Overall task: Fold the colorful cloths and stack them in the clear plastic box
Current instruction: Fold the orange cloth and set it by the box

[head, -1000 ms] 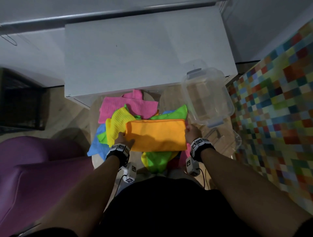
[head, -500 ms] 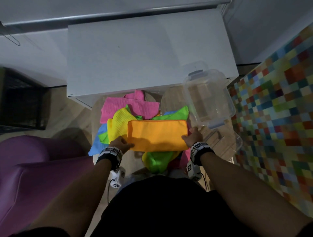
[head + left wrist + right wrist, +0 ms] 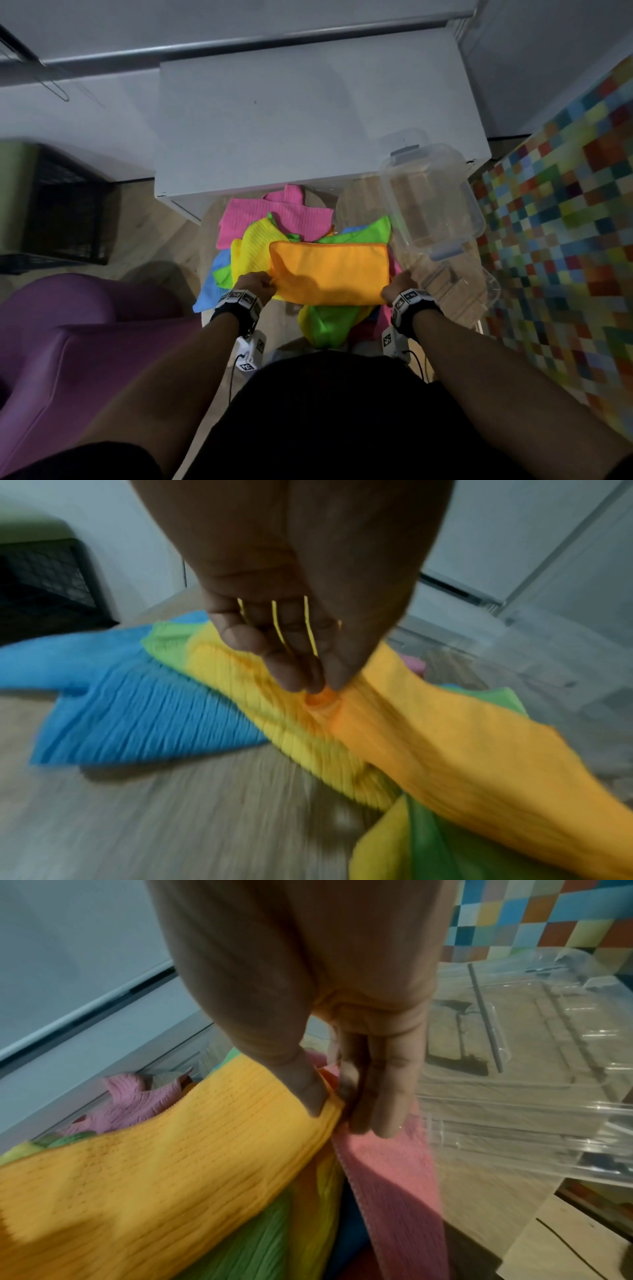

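Note:
An orange cloth (image 3: 330, 272), folded into a long rectangle, lies on top of a heap of pink, yellow, green and blue cloths (image 3: 274, 222). My left hand (image 3: 258, 284) pinches its near left corner, fingertips (image 3: 301, 680) bunching the orange cloth (image 3: 445, 737). My right hand (image 3: 397, 289) pinches the near right corner, thumb (image 3: 308, 1093) on top of the orange cloth (image 3: 154, 1177) and fingers beneath. The clear plastic box (image 3: 428, 195) stands empty to the right, close beside my right hand, seen as the clear box (image 3: 531, 1069) in the right wrist view.
A white cabinet top (image 3: 308, 113) lies beyond the heap. A purple seat (image 3: 68, 342) is at the left, a dark crate (image 3: 65, 212) farther left. A checkered multicoloured surface (image 3: 565, 222) fills the right side. A clear lid (image 3: 479, 291) lies under the box.
Both hands have slid from the cloth's side edges down to its near corners and now pinch them. The orange cloth stays flat in place.

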Demonstrator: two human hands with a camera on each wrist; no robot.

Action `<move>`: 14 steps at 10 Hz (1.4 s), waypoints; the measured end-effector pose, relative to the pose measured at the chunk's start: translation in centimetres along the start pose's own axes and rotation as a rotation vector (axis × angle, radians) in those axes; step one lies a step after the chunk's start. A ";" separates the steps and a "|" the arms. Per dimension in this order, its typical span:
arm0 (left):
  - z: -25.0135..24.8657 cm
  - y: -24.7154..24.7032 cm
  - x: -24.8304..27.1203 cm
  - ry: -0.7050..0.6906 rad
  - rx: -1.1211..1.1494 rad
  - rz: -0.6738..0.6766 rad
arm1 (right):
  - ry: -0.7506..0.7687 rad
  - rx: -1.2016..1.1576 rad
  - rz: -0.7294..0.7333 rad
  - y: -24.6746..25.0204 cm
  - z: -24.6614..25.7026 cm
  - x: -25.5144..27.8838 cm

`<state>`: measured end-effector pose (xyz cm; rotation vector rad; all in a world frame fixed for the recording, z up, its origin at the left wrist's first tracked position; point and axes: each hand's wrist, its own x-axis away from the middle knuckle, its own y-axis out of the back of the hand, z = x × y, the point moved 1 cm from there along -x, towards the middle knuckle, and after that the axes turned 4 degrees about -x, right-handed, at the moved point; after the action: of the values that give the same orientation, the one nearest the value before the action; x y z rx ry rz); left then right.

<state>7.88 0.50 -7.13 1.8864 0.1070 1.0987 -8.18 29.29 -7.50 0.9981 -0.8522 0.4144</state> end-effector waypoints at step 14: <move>0.6 6.0 -2.3 -0.110 0.782 0.123 | 0.283 -0.001 -0.068 3.0 2.8 2.6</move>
<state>4.93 -4.40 -4.27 2.6715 0.4105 1.1219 -9.77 28.24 -3.05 0.9385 -0.5620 0.4842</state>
